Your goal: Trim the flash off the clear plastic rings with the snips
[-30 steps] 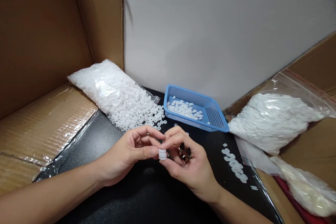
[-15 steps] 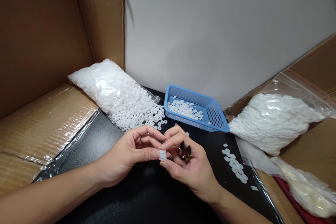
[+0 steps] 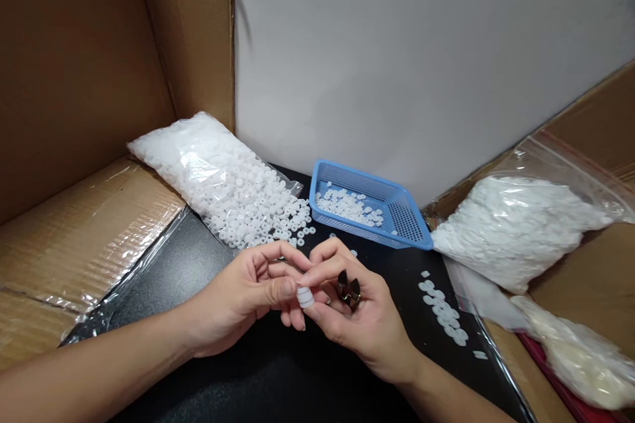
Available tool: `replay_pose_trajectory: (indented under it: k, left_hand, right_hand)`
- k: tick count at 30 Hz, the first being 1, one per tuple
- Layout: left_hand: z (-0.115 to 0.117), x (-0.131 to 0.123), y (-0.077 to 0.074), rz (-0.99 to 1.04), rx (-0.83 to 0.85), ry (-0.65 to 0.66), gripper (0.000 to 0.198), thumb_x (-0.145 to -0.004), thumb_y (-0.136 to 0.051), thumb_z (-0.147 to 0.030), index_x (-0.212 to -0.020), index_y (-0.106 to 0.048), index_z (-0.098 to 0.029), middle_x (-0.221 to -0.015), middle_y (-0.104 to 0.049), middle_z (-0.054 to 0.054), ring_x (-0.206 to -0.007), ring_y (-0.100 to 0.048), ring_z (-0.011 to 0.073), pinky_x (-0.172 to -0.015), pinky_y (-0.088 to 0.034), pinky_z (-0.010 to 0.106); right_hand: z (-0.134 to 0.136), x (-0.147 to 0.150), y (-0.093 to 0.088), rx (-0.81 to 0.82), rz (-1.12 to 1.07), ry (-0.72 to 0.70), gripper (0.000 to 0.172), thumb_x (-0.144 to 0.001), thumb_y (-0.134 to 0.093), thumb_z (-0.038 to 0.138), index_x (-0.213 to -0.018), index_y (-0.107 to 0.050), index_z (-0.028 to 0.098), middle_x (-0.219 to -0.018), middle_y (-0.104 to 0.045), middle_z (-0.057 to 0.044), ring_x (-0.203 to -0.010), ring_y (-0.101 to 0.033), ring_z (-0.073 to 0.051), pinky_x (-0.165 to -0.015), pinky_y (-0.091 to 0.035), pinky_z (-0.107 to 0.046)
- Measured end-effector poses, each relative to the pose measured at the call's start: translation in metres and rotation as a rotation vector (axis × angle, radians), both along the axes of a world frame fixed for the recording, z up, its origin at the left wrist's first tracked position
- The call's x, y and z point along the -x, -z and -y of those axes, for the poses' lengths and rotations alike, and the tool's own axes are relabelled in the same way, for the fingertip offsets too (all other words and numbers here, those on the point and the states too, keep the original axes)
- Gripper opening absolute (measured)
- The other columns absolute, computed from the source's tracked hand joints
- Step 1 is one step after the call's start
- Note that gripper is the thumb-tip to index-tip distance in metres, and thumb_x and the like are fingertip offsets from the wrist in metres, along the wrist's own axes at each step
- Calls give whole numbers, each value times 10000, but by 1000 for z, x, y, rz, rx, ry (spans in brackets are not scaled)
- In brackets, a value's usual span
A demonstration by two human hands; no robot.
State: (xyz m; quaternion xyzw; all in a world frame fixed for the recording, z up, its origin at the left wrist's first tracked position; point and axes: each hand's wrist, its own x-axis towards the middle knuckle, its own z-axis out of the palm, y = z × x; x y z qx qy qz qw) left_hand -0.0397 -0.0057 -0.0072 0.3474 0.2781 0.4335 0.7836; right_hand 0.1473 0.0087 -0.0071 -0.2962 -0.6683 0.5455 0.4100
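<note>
My left hand [image 3: 243,301] and my right hand [image 3: 357,324] meet over the black table [image 3: 258,377]. Between the thumbs and forefingers of both hands sits a small stack of white plastic rings [image 3: 305,297], now tilted. My right hand also holds a small dark metal clip [image 3: 348,289] against its palm. An open bag of white rings [image 3: 223,182] lies just behind my left hand, with loose rings spilled at its mouth. A blue mesh basket [image 3: 401,225] with some white rings stands behind my right hand.
Cardboard boxes [image 3: 79,145] wall the left side. At the right a zip bag of white discs [image 3: 516,225] rests on another box, with a second bag [image 3: 575,357] below it. A row of loose white discs [image 3: 444,314] lies on the table right of my hand.
The ring stack has tipped from upright to slanted and dropped slightly. My left fingers have curled lower under it. The dark clip has turned a little in my right hand.
</note>
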Motion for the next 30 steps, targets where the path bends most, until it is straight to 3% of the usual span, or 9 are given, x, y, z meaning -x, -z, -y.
replay_pose_trajectory:
  k: [6, 13, 16, 18, 20, 23, 26, 30]
  left_hand:
    - [0, -1, -2, 62, 16, 10, 314, -779, -849, -388, -936, -719, -149, -740, -746, 31, -650, -718, 118, -648, -563, 194]
    - [-3, 1, -7, 66, 57, 23, 255, -686, -923, -228, -799, -711, -143, -690, -767, 26, -603, -729, 114, -592, -567, 161]
    - [-4, 2, -7, 40, 39, -2, 231, -702, -897, -129, -867, -738, -159, -704, -767, 2, -639, -744, 115, -627, -577, 159]
    - [-4, 2, -6, 31, -4, -55, 324, -700, -880, -73, -977, -753, -182, -752, -781, -1, -678, -761, 125, -661, -591, 169]
    - [-4, 2, -6, 25, -64, -134, 390, -684, -876, -38, -1019, -756, -198, -782, -796, 4, -706, -773, 138, -696, -606, 185]
    - [-2, 2, -8, -1, -139, -241, 367, -654, -887, -18, -953, -767, -194, -780, -814, 19, -706, -772, 139, -699, -615, 185]
    - [1, 1, -11, -5, -164, -292, 370, -628, -899, -5, -918, -776, -199, -774, -820, 21, -688, -760, 125, -663, -607, 161]
    - [7, 0, -14, 3, -148, -286, 337, -644, -900, -24, -904, -802, -214, -758, -810, 6, -703, -745, 107, -683, -596, 147]
  right_hand:
    - [0, -1, -2, -60, 12, 25, 130, -825, -717, 190, -938, -726, 253, -950, -472, 7, -541, -363, -44, -471, -406, -217]
    - [-6, -7, -11, -136, 108, -32, 184, -827, -730, 197, -986, -787, 271, -900, -476, 4, -566, -396, -57, -458, -380, -200]
    - [-8, -10, -14, -165, 105, 10, 197, -867, -738, 295, -1059, -784, 293, -898, -492, 1, -569, -402, -68, -470, -386, -215]
    - [-8, -13, -16, -234, 126, 73, 276, -913, -693, 425, -1149, -763, 301, -884, -510, -8, -610, -450, -100, -506, -432, -239]
    - [-7, -15, -19, -343, 185, 133, 390, -993, -553, 488, -1319, -680, 315, -901, -532, -26, -701, -525, -141, -594, -503, -274]
    - [-3, -18, -20, -554, 301, 204, 457, -1078, -394, 350, -1534, -427, 345, -931, -553, -36, -807, -586, -161, -709, -541, -294]
    - [2, -20, -20, -799, 421, 252, 574, -1057, -453, 208, -1593, -283, 325, -881, -584, -34, -769, -595, -165, -674, -521, -286]
    - [7, -19, -21, -1004, 582, 293, 651, -1043, -485, 180, -1619, -191, 258, -801, -636, -39, -668, -610, -162, -572, -487, -268]
